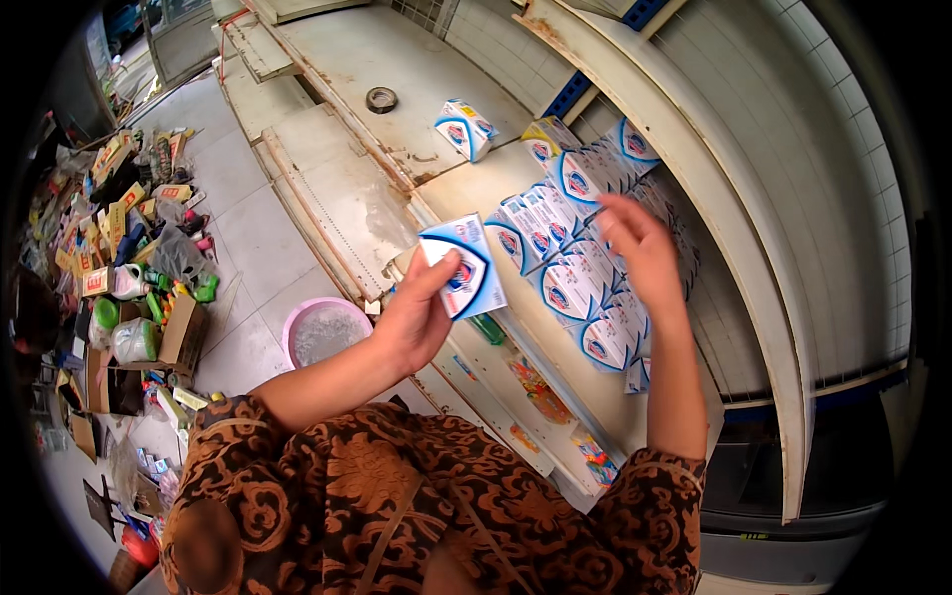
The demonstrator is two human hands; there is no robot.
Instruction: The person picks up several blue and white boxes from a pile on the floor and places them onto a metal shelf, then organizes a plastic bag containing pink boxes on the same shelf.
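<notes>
My left hand (422,312) grips a white and blue soap box (470,271), its thumb across the printed front. To the right, my right hand (641,245) is raised over stacked soap boxes (569,290) on a metal shelf (520,171), fingers apart and slightly blurred. Its fingertips are beside a box in the upper row (576,178); whether they touch it is unclear. A yellow-ended box (547,137) sits at the far end of the stack. One more soap box (465,130) stands apart from the rest, farther along the shelf.
A tape roll (381,100) lies on the far shelf. An upper shelf edge (714,149) curves over the right side. Packaged goods (539,390) sit on a lower shelf. A pink basin (327,333) and heaped goods (141,253) occupy the tiled floor at left.
</notes>
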